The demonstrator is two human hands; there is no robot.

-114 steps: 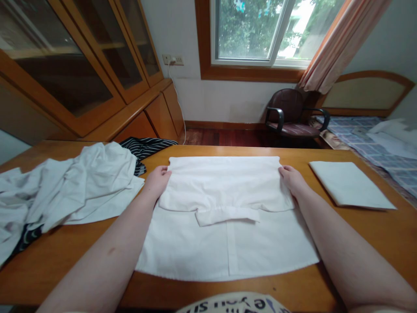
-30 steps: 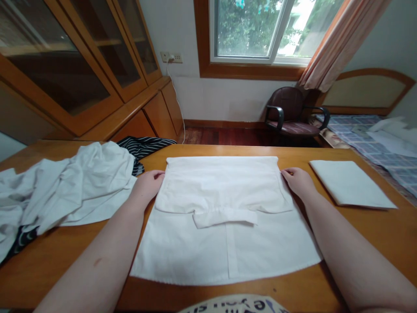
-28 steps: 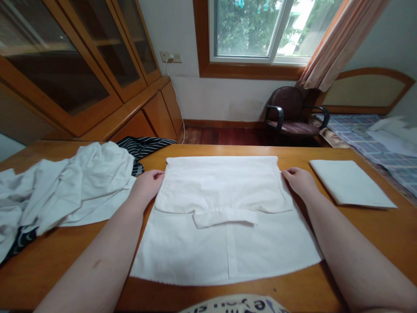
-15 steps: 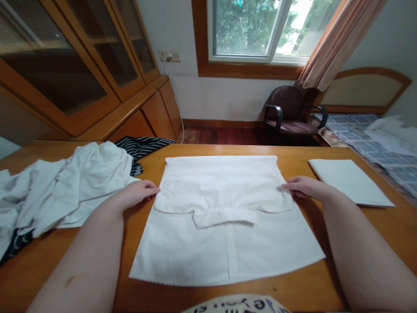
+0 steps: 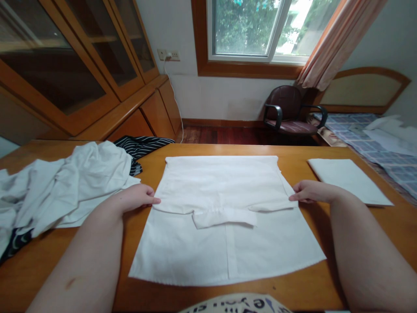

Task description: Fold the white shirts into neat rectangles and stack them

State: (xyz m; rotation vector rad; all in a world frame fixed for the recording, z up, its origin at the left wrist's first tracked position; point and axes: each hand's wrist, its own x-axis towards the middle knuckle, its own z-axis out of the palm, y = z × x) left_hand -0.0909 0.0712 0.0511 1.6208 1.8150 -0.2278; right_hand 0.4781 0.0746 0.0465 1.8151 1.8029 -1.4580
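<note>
In the head view a white shirt (image 5: 224, 187) lies folded on the wooden table, its upper part turned down over the lower. A collar-like band (image 5: 224, 217) rests across its middle, and a vertical strip runs below that to the hem. My left hand (image 5: 143, 195) pinches the left edge of the turned-down layer between thumb and fingers. At the opposite edge, my right hand (image 5: 304, 191) is closed on the same layer, with the thumb on top. Some fingertips of both hands are hidden.
Crumpled white cloth (image 5: 74, 182) and black striped fabric (image 5: 140, 147) are heaped on the left of the table (image 5: 286, 295). A neatly folded white cloth (image 5: 348, 180) lies to the right. Beyond the table stand an office chair (image 5: 289, 108) and a glass-door cabinet (image 5: 114, 91).
Both hands have slid nearer to me along the shirt's side edges. The turned-down layer looks smoother, and its right corner has been pulled slightly outward.
</note>
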